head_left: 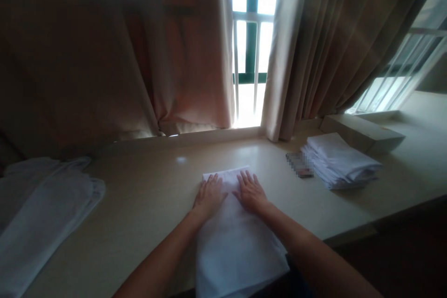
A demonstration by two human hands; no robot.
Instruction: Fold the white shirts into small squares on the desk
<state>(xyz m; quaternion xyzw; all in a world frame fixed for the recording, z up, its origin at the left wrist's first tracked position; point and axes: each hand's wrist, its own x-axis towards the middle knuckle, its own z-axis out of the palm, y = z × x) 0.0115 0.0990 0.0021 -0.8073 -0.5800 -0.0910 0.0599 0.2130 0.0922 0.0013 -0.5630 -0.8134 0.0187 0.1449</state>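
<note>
A white folded cloth [237, 247] lies lengthwise in front of me, its far end on the table and its near end reaching the front edge. My left hand [210, 195] rests flat on the cloth's far left part, fingers stretched out. On the far right part lies my right hand [250, 192], palm down with the fingers spread. Neither hand grips the fabric. What kind of linen it is, I cannot tell.
A stack of folded white cloths [342, 160] sits to the right, beside a small pixelated item [299, 165]. Behind it is a pale box-like block [363, 131]. Loose white fabric [45, 214] covers the left. Curtains [195, 56] hang along the back of the pale table [146, 205].
</note>
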